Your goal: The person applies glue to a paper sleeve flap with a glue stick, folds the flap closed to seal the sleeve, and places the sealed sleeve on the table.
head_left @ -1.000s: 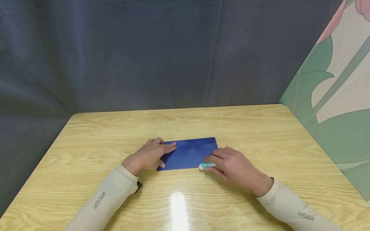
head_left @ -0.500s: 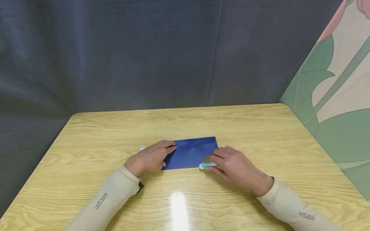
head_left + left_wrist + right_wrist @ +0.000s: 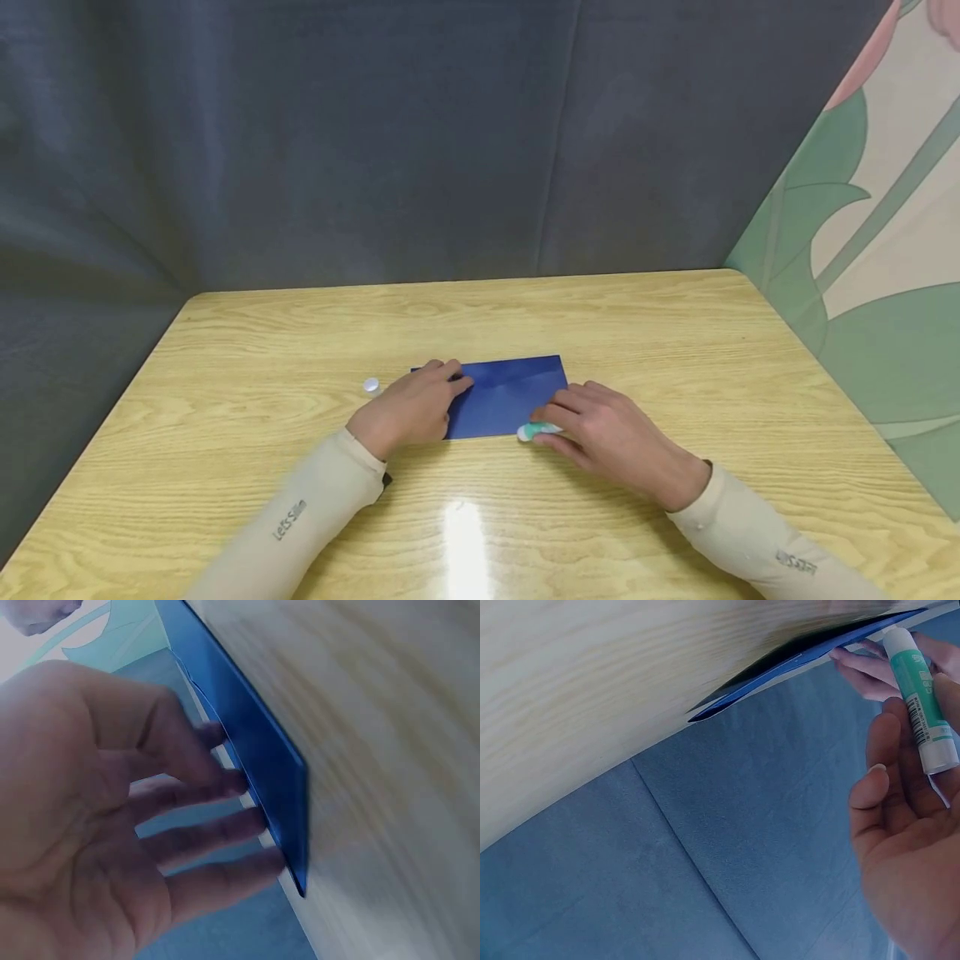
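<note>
A flat blue envelope (image 3: 495,402) lies on the wooden table. My left hand (image 3: 411,408) rests over its left part, fingers extended; in the left wrist view the fingertips touch the face of the envelope (image 3: 262,757). My right hand (image 3: 603,429) grips a green-and-white glue stick (image 3: 922,701) between thumb and fingers. Its white end sits at the envelope's near edge, toward the right corner. The far left corner of the envelope shows just beyond my left hand, while the near left corner is hidden beneath it.
A small white round cap-like piece (image 3: 372,385) stands left of my left hand. The wooden table (image 3: 262,333) meets a dark curtain (image 3: 375,142) at the back. On the right is a flower-patterned panel (image 3: 892,300).
My left hand has slid to the right over the envelope, uncovering the small white piece and the envelope's far left corner. The right hand and glue stick have stayed in place.
</note>
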`<act>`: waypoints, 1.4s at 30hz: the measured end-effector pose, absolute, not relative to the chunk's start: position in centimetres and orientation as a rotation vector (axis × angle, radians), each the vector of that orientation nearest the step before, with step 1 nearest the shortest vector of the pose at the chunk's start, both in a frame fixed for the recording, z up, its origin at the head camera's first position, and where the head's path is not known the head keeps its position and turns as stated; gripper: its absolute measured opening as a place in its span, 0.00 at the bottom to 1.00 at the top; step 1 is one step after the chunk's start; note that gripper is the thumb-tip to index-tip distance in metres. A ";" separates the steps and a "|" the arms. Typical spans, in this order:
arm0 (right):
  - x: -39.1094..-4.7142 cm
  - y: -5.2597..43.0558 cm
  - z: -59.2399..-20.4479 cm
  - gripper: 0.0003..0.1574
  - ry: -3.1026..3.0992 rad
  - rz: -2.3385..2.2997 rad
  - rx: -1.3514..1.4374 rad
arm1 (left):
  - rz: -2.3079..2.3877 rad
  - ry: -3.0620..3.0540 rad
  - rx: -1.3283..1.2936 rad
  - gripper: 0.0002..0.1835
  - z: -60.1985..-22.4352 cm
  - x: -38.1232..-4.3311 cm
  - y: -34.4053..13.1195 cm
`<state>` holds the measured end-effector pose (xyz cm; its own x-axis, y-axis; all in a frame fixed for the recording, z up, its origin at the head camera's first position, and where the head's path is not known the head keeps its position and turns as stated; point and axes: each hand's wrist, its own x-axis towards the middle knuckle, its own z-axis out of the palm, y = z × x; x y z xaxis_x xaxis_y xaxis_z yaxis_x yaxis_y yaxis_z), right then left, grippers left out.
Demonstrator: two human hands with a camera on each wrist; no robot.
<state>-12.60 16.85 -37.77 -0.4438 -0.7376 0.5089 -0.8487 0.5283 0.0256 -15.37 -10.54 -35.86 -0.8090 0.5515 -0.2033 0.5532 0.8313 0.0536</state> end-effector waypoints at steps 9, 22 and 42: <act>-12.6 16.9 -37.8 0.14 -2.339 0.302 1.282 | -0.146 2.795 0.811 0.37 -35.9 -15.4 -9.1; -12.6 16.8 -37.8 0.14 -2.328 0.286 1.278 | -0.072 2.730 0.899 0.35 -35.9 -16.2 -8.2; -12.5 16.8 -37.7 0.13 -2.326 0.297 1.288 | -0.205 2.729 0.950 0.29 -35.6 -17.1 -7.5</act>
